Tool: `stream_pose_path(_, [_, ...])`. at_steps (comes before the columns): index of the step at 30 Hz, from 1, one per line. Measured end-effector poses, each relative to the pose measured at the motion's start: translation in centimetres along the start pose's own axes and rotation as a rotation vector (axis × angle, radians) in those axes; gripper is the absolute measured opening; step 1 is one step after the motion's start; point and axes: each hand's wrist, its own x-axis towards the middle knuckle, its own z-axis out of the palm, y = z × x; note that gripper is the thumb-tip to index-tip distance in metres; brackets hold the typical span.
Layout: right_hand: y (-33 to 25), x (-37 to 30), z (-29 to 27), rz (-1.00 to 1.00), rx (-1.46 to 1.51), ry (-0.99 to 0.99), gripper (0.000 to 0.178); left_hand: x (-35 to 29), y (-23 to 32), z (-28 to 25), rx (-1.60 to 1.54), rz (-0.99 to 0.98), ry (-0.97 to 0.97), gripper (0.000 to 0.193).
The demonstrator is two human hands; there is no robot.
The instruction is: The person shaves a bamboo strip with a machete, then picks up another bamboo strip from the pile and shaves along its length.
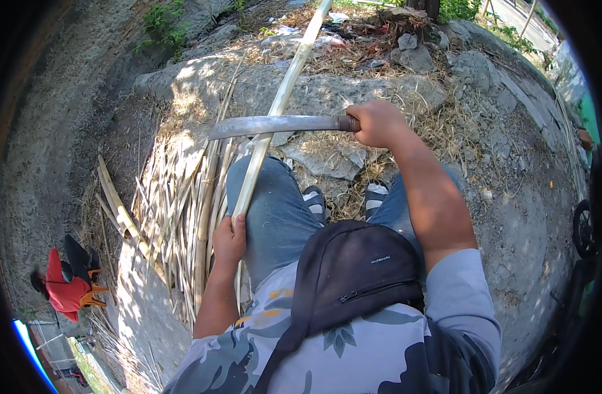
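Note:
A long pale bamboo strip (pixel 286 88) slants away from me across my left thigh, its far end running out at the top edge. My left hand (pixel 229 238) is closed round its near end, thumb on top. In my right hand (pixel 378 123) is the dark handle of a machete (pixel 281 124), gripped in a fist. The broad steel blade points left and lies across the strip just beyond my knee. Whether its edge touches or only hovers over the strip, I cannot tell.
Many split bamboo strips (pixel 176 203) lie heaped to my left, beside thicker bamboo pieces (pixel 120 203). Rocks (pixel 327 157) and dry shavings are past my feet. A person in red (pixel 64 285) sits on an orange chair (pixel 94 293) at far left. Dark wheels (pixel 583 226) stand far right.

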Motion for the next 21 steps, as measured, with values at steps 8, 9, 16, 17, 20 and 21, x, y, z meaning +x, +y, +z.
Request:
stream_pose_path(8, [1.1,0.3,0.5,0.229,0.106,0.038,0.022,0.0,0.5,-0.2,-0.032,0.041,0.004,0.051])
stream_pose_path(9, [0.8,0.3,0.7,0.188,0.078,0.047,0.022,-0.1,1.0,-0.4,-0.008,0.041,0.007,0.050])
stream_pose_path(16, [-3.1,0.2,2.1,-0.138,-0.016,-0.041,0.023,0.0,0.0,-0.2,0.015,-0.032,-0.008,0.051])
stream_pose_path(17, [-3.2,0.3,2.0,-0.140,-0.013,-0.041,0.023,0.0,0.2,-0.2,0.018,-0.034,-0.006,0.051])
stream_pose_path(20, [-2.8,0.5,1.5,-0.172,-0.029,-0.057,0.022,0.1,0.3,-0.2,0.056,-0.035,-0.016,0.052])
stream_pose_path(21, [-2.1,0.6,1.2,-0.109,-0.027,-0.053,0.021,0.1,0.1,-0.1,0.044,-0.024,-0.011,0.053])
